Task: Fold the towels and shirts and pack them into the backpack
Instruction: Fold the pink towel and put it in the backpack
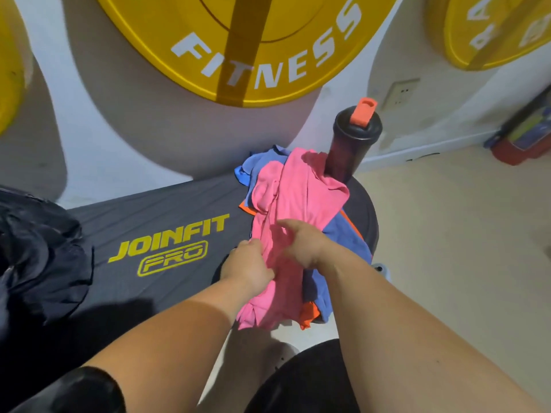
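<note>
Pink garment (293, 204) lies unfolded on top of the pile at right centre of the frame, on the right end of the black bench (134, 234); whether shirt or towel we cannot tell. Its long axis runs from the dark shaker bottle (350, 144) at upper centre down toward us, near end hanging over the bench edge at lower centre. Blue cloth (346, 242) and an orange piece (308, 315) lie beneath it.

Both hands meet the pink garment near its middle, so we judge the next move a lift or spread along that axis. Left hand (249, 265) sits on its left edge, fingers curled into the cloth, apparently pinching it. Right hand (301, 241) lies on top, fingers partly bent and pressing; a closed grip we cannot confirm. Neither hand is clearly nearer.

Dark backpack (38, 254) sits at far left of frame, well apart from the pile; we judge packing not yet begun
</note>
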